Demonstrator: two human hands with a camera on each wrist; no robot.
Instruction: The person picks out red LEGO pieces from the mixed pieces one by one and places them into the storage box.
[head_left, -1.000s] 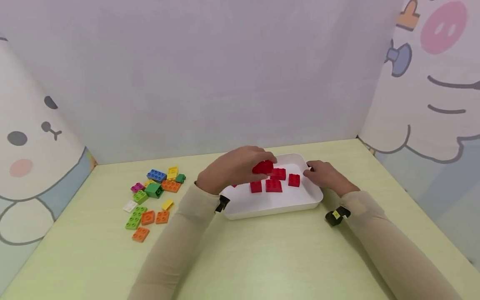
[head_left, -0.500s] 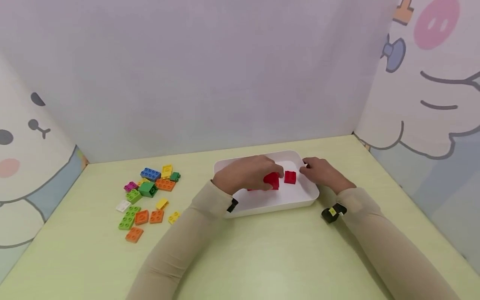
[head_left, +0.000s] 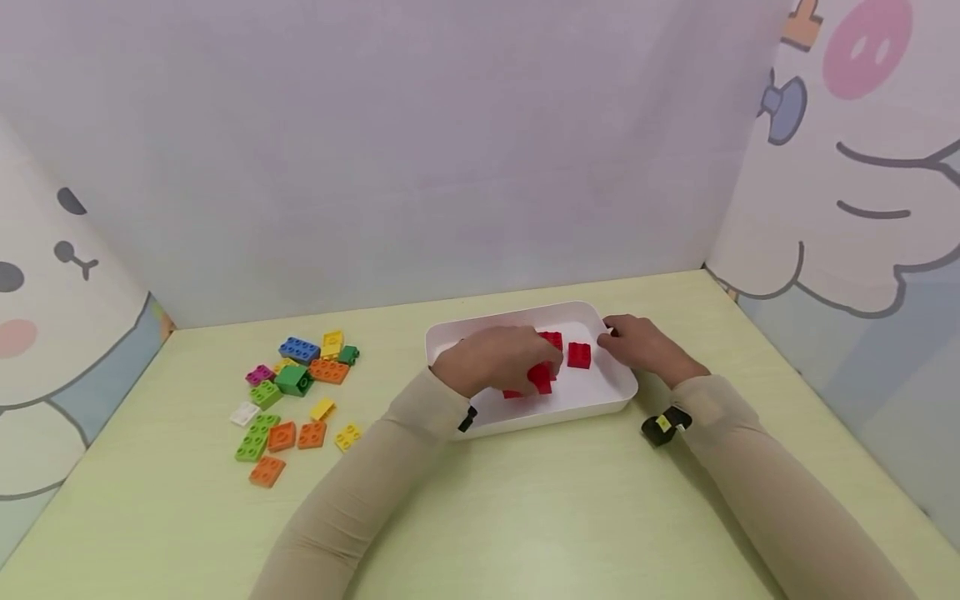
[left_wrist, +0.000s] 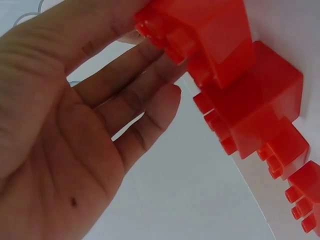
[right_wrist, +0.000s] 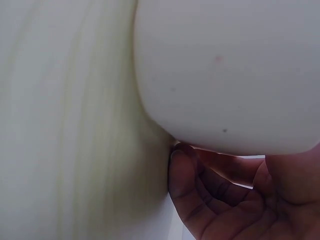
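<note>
A white tray with several red toy bricks in it stands on the table. My left hand reaches down into it and pinches a red brick low over its floor. In the left wrist view this held brick touches or overlaps another red brick; the other fingers are spread loosely beneath. A single red brick lies toward the tray's right end. My right hand grips the tray's right rim, and in the right wrist view its curled fingers sit against the outer wall.
Left of the tray lies a loose group of bricks, among them a blue brick, a dark green brick, a lime brick and an orange brick. A pale curtain stands behind the table.
My left hand has lowered a red brick into the tray, moving right and then slightly toward me. My right hand stays at the rim. The head view has shifted slightly.
</note>
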